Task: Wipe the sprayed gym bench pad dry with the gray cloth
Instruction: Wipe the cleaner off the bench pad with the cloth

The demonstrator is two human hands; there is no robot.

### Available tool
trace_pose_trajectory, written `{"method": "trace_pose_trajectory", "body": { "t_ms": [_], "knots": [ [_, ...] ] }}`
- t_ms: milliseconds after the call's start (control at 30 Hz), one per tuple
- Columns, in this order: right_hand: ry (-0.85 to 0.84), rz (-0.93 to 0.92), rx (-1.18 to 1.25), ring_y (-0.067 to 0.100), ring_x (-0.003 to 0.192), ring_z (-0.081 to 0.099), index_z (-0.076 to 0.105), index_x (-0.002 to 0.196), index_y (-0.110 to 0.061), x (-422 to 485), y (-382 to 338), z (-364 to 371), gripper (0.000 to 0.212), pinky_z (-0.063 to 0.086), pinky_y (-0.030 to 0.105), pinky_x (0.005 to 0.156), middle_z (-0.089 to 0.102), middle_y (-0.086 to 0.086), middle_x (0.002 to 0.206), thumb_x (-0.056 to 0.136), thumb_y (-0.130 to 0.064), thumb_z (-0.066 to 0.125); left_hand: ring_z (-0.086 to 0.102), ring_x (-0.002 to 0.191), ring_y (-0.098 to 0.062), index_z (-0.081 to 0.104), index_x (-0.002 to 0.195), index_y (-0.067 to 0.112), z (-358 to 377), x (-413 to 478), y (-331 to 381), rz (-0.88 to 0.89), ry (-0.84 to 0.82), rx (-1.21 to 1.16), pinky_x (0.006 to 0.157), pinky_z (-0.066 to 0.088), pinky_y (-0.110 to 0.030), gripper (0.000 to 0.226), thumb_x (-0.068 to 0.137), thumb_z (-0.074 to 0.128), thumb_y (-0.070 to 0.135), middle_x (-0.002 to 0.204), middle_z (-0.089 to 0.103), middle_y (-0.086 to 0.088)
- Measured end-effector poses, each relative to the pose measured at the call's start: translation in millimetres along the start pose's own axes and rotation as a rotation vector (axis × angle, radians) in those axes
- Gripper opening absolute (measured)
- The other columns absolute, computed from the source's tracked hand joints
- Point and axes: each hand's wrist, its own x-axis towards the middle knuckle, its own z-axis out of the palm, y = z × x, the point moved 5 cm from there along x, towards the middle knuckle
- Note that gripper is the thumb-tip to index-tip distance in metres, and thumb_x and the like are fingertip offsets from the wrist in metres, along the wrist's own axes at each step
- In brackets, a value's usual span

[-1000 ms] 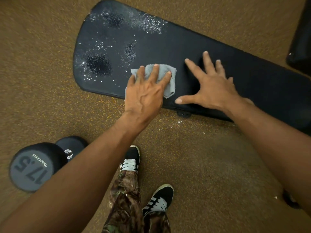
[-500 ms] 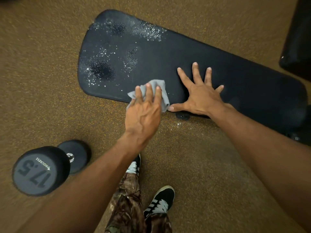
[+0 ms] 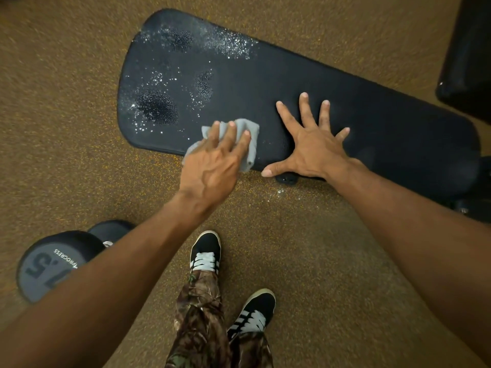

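Pulled cloth [image 3: 249,131] back to pad's [image 3: 372,107] near edge | pressing it under left hand [image 3: 212,168], fingers straight, gripping nothing | bracing right hand [image 3: 310,150] flat on pad just beside, fingers splayed | droplets [image 3: 159,107] unwiped on pad's left end | dumbbell [image 3: 47,266] lower left

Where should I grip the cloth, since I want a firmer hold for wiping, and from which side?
Take the cloth by its near edge, where it droops off the bench pad beside the left hand. Come from the near side, thumb beneath, fingers on top. The rest lies flat on the pad under straight fingers, so there is probably nothing to pinch there.
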Motion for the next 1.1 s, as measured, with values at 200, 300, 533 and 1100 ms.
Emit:
{"method": "trace_pose_trajectory", "body": {
  "t_ms": [200,300,533,1100],
  "knots": [
    [0.014,-0.012,0.0,0.04,0.146,-0.028,-0.018,0.148,-0.055,0.1,0.0,1.2,0.142,0.004,0.086,0.1,-0.032,-0.007,0.16,0.04,-0.091,0.067,0.003,0.155,-0.035,0.003,0.161,0.021,2.2,23.6,25.0,0.144,0.027,0.03,0.122,0.022,-0.044,0.065,0.106,0.036,0.021,0.169,0.004,-0.008],
    [0.011,-0.008,-0.005,0.04,0.146,-0.028,-0.018,0.147,-0.055,-0.3,-0.2,0.8,0.143,0.004,0.085,0.1,-0.033,-0.007,0.16,0.039,-0.092,0.067,0.003,0.156,-0.033,0.003,0.161,0.026,-0.3,28.7,8.9,0.081,0.04,-0.001,0.121,0.024,-0.041,0.064,0.106,0.034,0.018,0.17,0.005,-0.004],
    [0.016,-0.01,-0.015,0.041,0.146,-0.028,-0.019,0.148,-0.054,0.0,-0.7,0.9,0.138,0.005,0.086,0.1,-0.033,-0.006,0.16,0.045,-0.091,0.066,0.0,0.156,-0.03,0.004,0.161,0.029,9.3,-12.5,16.0,0.115,-0.023,-0.001,0.123,0.018,-0.045,0.064,0.105,0.034,0.02,0.17,0.001,-0.003],
    [-0.057,-0.029,-0.026,0.043,0.144,-0.031,-0.022,0.147,-0.053,-0.6,-1.3,-3.0,0.148,0.003,0.086,0.097,-0.037,-0.006,0.158,0.039,-0.084,0.075,0.003,0.155,-0.036,0.008,0.162,0.024,24.9,-26.1,9.6,0.175,0.028,-0.008,0.123,0.013,-0.047,0.069,0.095,0.026,0.016,0.169,0.005,-0.008]
  ]
}}
